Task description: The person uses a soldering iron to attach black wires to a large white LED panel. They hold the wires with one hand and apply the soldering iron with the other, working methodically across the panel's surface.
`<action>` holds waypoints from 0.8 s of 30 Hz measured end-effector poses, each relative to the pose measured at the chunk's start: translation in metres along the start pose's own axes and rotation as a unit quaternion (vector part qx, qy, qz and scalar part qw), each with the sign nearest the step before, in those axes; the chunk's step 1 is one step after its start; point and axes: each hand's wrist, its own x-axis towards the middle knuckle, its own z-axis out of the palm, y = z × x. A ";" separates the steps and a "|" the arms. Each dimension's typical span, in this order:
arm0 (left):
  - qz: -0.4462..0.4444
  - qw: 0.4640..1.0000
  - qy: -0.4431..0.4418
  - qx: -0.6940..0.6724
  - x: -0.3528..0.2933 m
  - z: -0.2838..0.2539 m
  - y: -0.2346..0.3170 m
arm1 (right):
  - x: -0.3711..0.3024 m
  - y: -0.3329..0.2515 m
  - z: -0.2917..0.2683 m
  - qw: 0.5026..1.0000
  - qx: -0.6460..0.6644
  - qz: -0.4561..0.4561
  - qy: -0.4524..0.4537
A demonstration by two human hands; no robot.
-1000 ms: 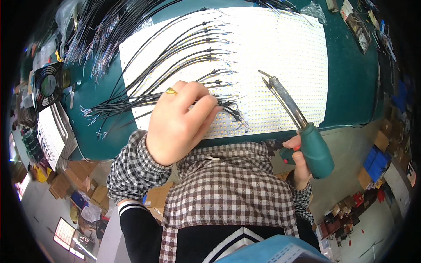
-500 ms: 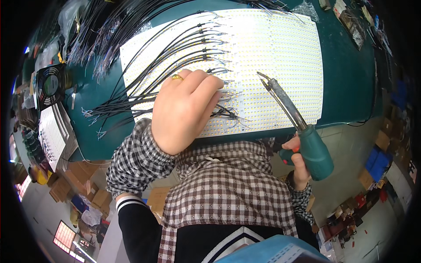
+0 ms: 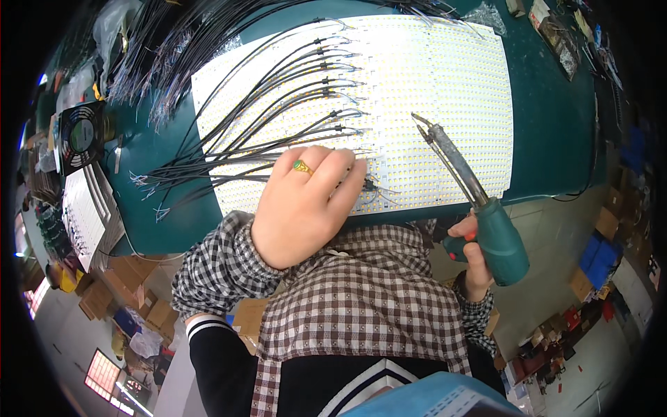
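My left hand [image 3: 306, 201], with a ring on one finger, lies over the lower black cables [image 3: 240, 161] on a white LED panel [image 3: 445, 90]. Its fingers are curled together, and the fingertips hide whatever they pinch. By them, a dark cable end [image 3: 370, 185] with thin bare wires shows. In my right hand [image 3: 475, 260] is a soldering gun [image 3: 501, 240] with a green handle. Its tip points up and left, over the panel. Above my left hand, several cables run in a row to the middle of the panel, their thin wires at the panel's small pads.
The panel lies on a green tabletop [image 3: 556, 149]. A thick bundle of black cables [image 3: 180, 52] spreads at the far left. A small black fan [image 3: 80, 137] and a stack of white panels [image 3: 90, 215] are at the left edge. Cardboard boxes [image 3: 132, 274] stand below.
My left hand has moved down and slightly right, uncovering another cable end on the panel. The soldering gun has hardly moved in my right hand.
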 end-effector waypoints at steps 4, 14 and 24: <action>-0.042 0.998 -0.026 -0.038 -0.004 -0.008 0.006 | -0.016 -0.004 0.003 0.995 0.032 0.095 0.027; -0.035 0.993 -0.036 -0.107 -0.002 0.007 0.018 | -0.013 0.014 0.005 0.998 0.048 0.023 0.044; -0.070 0.995 0.040 -0.055 0.005 0.007 -0.012 | -0.016 0.010 0.006 0.997 0.036 0.020 0.062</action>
